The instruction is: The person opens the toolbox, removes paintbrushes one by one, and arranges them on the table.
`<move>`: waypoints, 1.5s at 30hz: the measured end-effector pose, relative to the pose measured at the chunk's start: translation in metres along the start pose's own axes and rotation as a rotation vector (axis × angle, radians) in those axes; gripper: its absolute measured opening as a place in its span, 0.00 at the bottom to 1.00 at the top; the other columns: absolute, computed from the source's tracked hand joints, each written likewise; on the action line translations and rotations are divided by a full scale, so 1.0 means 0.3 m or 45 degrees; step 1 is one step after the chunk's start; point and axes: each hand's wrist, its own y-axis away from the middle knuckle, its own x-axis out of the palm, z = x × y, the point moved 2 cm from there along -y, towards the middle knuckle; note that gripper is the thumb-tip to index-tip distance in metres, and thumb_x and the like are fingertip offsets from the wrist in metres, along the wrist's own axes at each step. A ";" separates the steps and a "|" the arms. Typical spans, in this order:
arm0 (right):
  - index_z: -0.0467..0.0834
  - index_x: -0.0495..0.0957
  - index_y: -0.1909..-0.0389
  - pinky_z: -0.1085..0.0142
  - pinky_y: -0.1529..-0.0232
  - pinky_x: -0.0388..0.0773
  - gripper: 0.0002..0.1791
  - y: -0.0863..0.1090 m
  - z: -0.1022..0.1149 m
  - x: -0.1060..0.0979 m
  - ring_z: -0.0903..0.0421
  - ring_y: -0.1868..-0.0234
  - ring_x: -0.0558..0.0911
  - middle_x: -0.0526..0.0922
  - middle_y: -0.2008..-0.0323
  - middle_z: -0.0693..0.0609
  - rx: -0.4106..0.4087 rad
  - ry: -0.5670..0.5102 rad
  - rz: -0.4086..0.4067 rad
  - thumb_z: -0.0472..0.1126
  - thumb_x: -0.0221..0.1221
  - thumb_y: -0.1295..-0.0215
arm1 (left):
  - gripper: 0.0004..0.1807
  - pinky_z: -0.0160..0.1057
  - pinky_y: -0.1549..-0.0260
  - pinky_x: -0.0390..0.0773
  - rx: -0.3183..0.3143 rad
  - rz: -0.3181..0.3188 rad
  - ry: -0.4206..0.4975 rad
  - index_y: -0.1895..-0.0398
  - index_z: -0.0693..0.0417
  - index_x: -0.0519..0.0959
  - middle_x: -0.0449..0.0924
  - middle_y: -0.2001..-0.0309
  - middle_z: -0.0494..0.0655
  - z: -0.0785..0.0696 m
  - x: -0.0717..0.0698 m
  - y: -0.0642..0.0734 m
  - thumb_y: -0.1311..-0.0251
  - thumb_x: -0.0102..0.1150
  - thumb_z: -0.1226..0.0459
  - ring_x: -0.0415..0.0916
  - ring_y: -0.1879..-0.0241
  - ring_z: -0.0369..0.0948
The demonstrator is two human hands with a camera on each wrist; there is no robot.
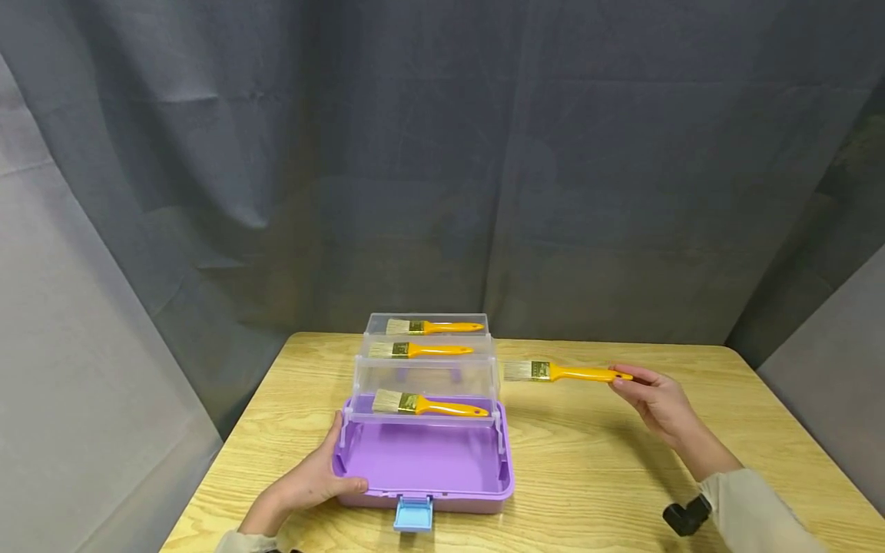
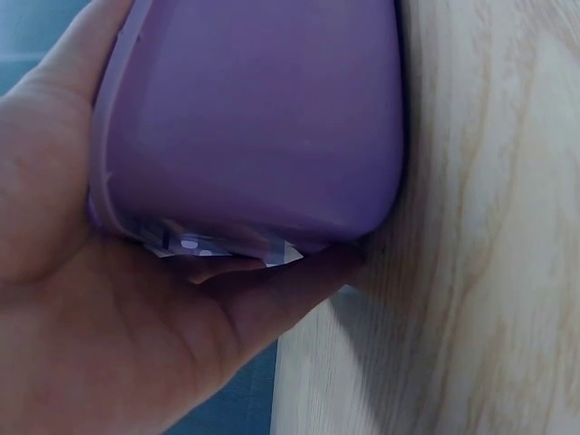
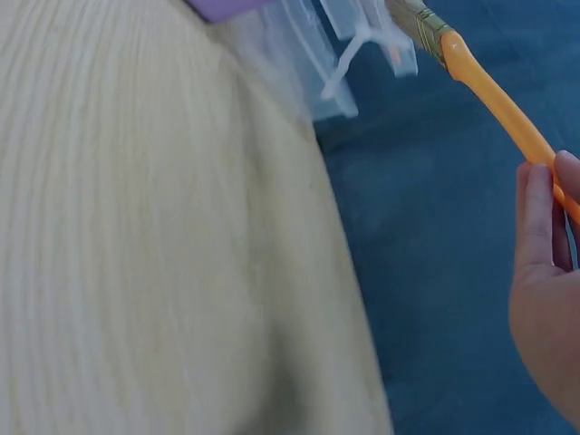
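Note:
A purple toolbox (image 1: 422,457) stands with its stepped clear trays (image 1: 429,376) raised at the back. My left hand (image 1: 311,476) grips its left side, thumb on the front rim; in the left wrist view the fingers reach round the purple wall (image 2: 263,109). My right hand (image 1: 657,403) pinches a paintbrush (image 1: 581,374) by the end of its yellow handle, bristles pointing left, in the air right of the trays. Similar paintbrushes lie in the trays: one at the top (image 1: 452,327), one below it (image 1: 439,350), one in the lowest (image 1: 452,408).
A light blue latch (image 1: 413,514) hangs open at the toolbox's front. Everything stands on a wood-grain table (image 1: 588,468). Dark grey curtain (image 1: 429,169) hangs behind the table, with pale panels (image 1: 83,346) to the sides.

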 end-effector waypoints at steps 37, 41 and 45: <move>0.22 0.46 0.40 0.59 0.53 0.71 0.31 0.025 -0.235 -0.052 0.46 0.56 0.77 0.71 0.55 0.34 0.723 0.469 0.063 0.31 0.49 0.39 | 0.64 0.52 0.42 0.37 -0.034 0.000 -0.050 0.34 0.47 0.24 0.27 0.33 0.57 0.008 0.002 -0.001 0.59 0.68 0.60 0.34 0.36 0.52; 0.21 0.42 0.40 0.57 0.51 0.69 0.31 0.027 -0.255 -0.013 0.45 0.54 0.75 0.67 0.53 0.31 0.722 0.409 0.148 0.28 0.45 0.38 | 0.64 0.53 0.42 0.37 -0.038 0.003 -0.043 0.34 0.47 0.24 0.27 0.33 0.57 0.005 0.001 0.000 0.58 0.68 0.60 0.34 0.36 0.52; 0.22 0.41 0.40 0.57 0.51 0.68 0.30 0.029 -0.274 0.025 0.44 0.53 0.75 0.67 0.53 0.29 0.719 0.370 0.146 0.27 0.44 0.38 | 0.64 0.53 0.42 0.37 -0.014 0.003 -0.038 0.34 0.44 0.24 0.27 0.33 0.56 0.001 0.000 0.000 0.59 0.68 0.60 0.34 0.36 0.52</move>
